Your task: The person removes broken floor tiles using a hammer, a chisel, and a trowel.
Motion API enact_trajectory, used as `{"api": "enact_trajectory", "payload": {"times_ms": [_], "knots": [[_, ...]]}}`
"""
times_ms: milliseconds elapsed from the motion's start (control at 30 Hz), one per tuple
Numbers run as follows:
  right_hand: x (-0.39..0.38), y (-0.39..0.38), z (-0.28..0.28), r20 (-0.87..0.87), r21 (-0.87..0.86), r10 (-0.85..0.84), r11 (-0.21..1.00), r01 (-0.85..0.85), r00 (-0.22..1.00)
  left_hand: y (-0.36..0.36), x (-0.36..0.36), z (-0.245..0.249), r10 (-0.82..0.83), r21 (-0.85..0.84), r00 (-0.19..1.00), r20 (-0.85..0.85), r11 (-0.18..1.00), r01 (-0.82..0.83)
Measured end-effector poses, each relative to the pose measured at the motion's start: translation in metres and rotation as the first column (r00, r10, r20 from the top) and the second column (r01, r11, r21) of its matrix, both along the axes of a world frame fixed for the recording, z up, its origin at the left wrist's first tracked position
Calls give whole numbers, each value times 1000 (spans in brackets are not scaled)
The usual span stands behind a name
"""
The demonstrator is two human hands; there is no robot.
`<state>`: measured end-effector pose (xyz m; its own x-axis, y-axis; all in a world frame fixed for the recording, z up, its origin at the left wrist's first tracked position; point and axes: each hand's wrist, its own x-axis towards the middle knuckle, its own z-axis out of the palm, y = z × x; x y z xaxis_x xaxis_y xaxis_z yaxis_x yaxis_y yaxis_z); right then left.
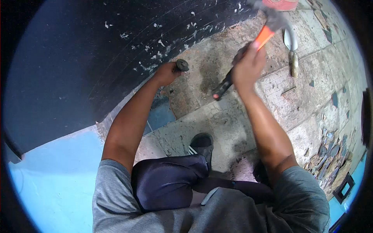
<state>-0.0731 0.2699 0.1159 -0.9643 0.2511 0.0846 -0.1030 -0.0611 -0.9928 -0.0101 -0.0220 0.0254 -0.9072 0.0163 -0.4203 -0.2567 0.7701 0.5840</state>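
Observation:
My left hand (pixel 168 73) is closed around a chisel, whose round dark end (pixel 182 65) faces up toward me. Its lower end is hidden below the hand, beside the foot of the black wall. Raised over the floor to the right, my right hand (pixel 248 70) grips the handle of a claw hammer (pixel 265 37). The hammer's handle is orange and black, and its dark head is slightly blurred, pointing away from me. Hammer and chisel are well apart. Near my left hand, a blue tile (pixel 161 114) borders the rough, bared floor patch (pixel 190 91).
A trowel (pixel 294 64) lies on the floor beyond the hammer, near a red object (pixel 281 4). Broken tile pieces (pixel 330 151) are heaped at the right, with loose shards around. The black wall (pixel 77 70), chipped white low down, bounds the left. My sandalled foot (pixel 202 145) is below.

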Motion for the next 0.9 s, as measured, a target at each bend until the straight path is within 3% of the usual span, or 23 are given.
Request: {"api": "enact_trajectory", "payload": {"times_ms": [33, 100, 133, 200, 267, 367, 467, 567, 667, 767, 900], "knots": [[16, -10, -19, -63, 207, 5, 978, 8, 998, 4, 0, 10, -2, 1, 1000, 16, 1000, 2], [43, -25, -53, 203, 516, 306, 774, -367, 930, 5, 1, 8, -4, 34, 998, 55, 999, 2], [49, -26, -61, 528, 476, 481, 515, -713, 700, 0, 1, -4, -6, 65, 997, 76, 998, 1], [50, -16, -77, 539, 437, 468, 555, -708, 700, 2, 5, -13, -29, 45, 996, 84, 999, 26], [47, -7, -88, 529, 425, 441, 602, -676, 725, 16, 5, 4, -71, -64, 997, 40, 995, 73], [52, 10, -103, 521, 428, 383, 657, -621, 763, 24, 7, 24, -120, -79, 988, 98, 989, 128], [48, 19, -112, 535, 419, 346, 684, -598, 771, 27, 14, 13, -32, 226, 999, -21, 974, 36], [40, 25, -114, 575, 404, 327, 683, -609, 749, 39, 8, 17, -11, 250, 997, 74, 968, -8], [34, 27, -106, 592, 354, 337, 708, -612, 732, 38, 12, 10, 1, 152, 997, 77, 988, -13], [32, 26, -100, 578, 351, 336, 719, -599, 743, 29, 18, -5, 57, 180, 997, 47, 982, -65], [24, 28, -86, 597, 259, 351, 767, -587, 722, 25, 13, 8, 68, 115, 996, 62, 991, -75]]}}
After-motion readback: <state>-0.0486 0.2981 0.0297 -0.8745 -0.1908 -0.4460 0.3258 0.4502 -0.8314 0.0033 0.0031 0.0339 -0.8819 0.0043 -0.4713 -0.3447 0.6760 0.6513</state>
